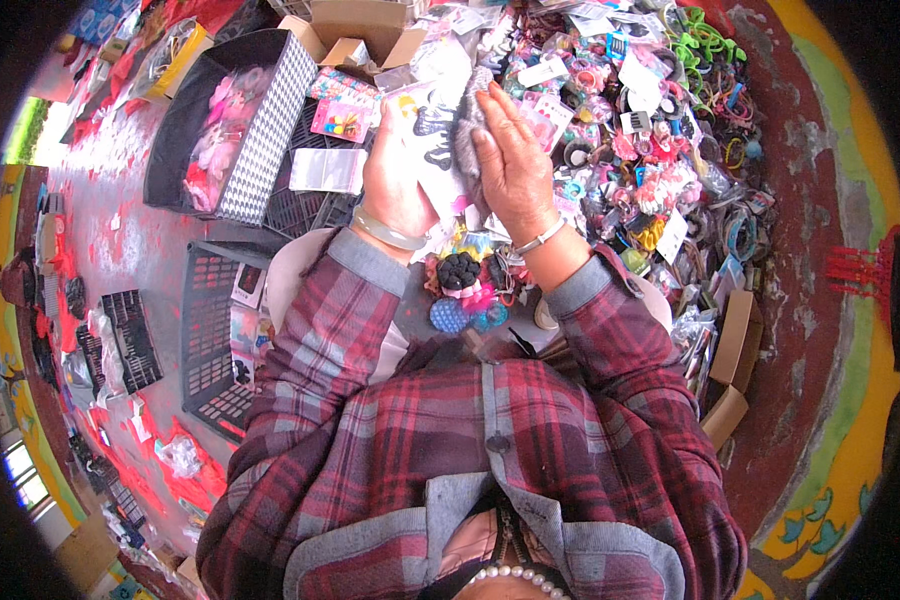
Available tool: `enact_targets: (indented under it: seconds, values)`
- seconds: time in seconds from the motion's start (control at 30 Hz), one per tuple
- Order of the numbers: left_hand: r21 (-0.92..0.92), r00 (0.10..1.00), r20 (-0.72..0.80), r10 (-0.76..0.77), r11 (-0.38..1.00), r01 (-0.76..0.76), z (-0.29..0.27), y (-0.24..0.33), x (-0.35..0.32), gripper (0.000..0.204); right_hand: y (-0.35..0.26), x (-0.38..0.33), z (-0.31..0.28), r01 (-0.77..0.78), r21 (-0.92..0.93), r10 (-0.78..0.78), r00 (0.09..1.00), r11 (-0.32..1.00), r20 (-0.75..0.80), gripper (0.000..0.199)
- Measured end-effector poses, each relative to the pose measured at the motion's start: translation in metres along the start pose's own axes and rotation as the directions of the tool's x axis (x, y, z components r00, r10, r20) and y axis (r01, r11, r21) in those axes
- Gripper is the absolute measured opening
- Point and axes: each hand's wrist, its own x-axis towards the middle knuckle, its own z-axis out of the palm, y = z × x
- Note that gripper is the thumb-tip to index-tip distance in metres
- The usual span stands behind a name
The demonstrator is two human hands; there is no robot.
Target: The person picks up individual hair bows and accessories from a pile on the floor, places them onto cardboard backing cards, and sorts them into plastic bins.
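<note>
My left hand, a pale bangle at its wrist, is upright at the left edge of a white card with black claw clips. Its thumb side shows, and the card seems to rest in the hand; its other fingers are partly hidden. My right hand has its fingers pointing up and lying against a grey fluffy band, which stands along the card's right edge. Below the hands is a bunch of hair ties in black, pink and blue.
A big heap of packaged hair accessories spreads to the right. On the left stand a black houndstooth bin with pink fluffy items and a dark plastic crate. An opened cardboard box lies ahead; another cardboard box is at right.
</note>
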Motion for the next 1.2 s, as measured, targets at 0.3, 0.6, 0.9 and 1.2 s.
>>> enact_targets:
  seconds: [0.3, 0.6, 0.9, 1.2]
  values:
    - [0.108, 0.965, -0.206, 0.164, 0.984, -0.144, -0.018, 0.014, 0.013, 0.051, 0.014, 0.015, -0.042, -0.026, -0.062, 0.028, 0.999, 0.998, 0.031, 0.025]
    - [0.123, 0.961, -0.254, 0.11, 0.989, -0.081, -0.029, -0.001, 0.015, 0.046, -0.021, 0.0, -0.023, 0.36, -0.37, -0.247, 0.915, 0.856, 0.32, 0.023]
    - [0.125, 0.982, -0.182, 0.044, 0.992, -0.021, -0.026, 0.002, 0.016, 0.083, 0.004, 0.013, -0.038, -0.636, 0.77, 0.516, 0.68, 0.06, 0.521, 0.03]
    - [0.243, 0.991, -0.128, 0.028, 0.97, 0.003, -0.03, -0.004, 0.007, 0.039, 0.001, -0.005, -0.015, -0.729, 0.682, 0.591, 0.577, 0.061, 0.564, 0.015]
